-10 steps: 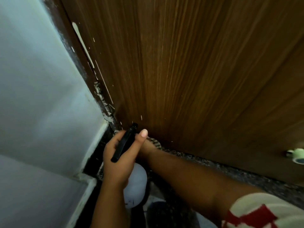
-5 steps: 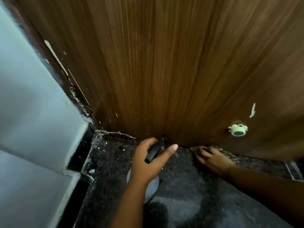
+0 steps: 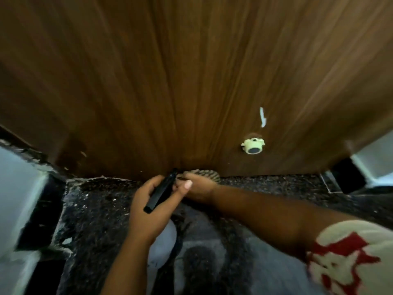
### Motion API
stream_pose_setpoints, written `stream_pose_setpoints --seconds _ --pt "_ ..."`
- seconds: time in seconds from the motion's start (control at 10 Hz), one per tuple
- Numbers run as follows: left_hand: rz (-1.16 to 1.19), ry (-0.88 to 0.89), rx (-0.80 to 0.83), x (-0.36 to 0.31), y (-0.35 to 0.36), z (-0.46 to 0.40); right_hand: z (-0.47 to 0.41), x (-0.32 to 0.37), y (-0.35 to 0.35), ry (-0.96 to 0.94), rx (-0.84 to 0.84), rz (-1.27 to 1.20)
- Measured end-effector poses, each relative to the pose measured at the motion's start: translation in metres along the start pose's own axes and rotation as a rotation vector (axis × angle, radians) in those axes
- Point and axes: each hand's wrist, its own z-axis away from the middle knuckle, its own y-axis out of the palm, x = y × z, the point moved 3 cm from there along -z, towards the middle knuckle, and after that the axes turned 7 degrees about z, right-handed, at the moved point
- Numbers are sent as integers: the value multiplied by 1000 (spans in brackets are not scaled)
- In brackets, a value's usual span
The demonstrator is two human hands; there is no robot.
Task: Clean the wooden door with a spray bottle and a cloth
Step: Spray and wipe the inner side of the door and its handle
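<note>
Door (image 3: 191, 81), one cloth (image 3: 207, 175), one spray bottle (image 3: 161, 193).

The wooden door (image 3: 191, 81) fills the upper half of the frame, dark brown with vertical grain and a white smear at centre right. My spray bottle (image 3: 162, 237) sits at lower centre: black trigger head tilted toward the door's bottom edge, pale rounded body below. My striped cloth (image 3: 207, 175) is bunched against the foot of the door, just right of the nozzle.

No readable text anywhere.
</note>
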Motion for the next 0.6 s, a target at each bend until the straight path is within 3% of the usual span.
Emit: stream_pose_setpoints --seconds 0.1,0.2,0.3,0.4,0.5,0.6 --pt "-15 -60 -34 11 7 1 85 -31 24 191 108 248" --pt "-5 -104 -3 19 23 -1 180 -58 43 268 188 601" --pt "-8 -106 70 17 51 -8 248 -70 54 474 196 713" --pt "-37 -103 121 8 89 -20 270 -66 63 691 86 643" --pt "-55 -93 160 -5 129 -27 242 -51 76 1051 -60 336" --pt "-15 -85 206 -15 154 -25 225 -41 78 1685 -699 -775"
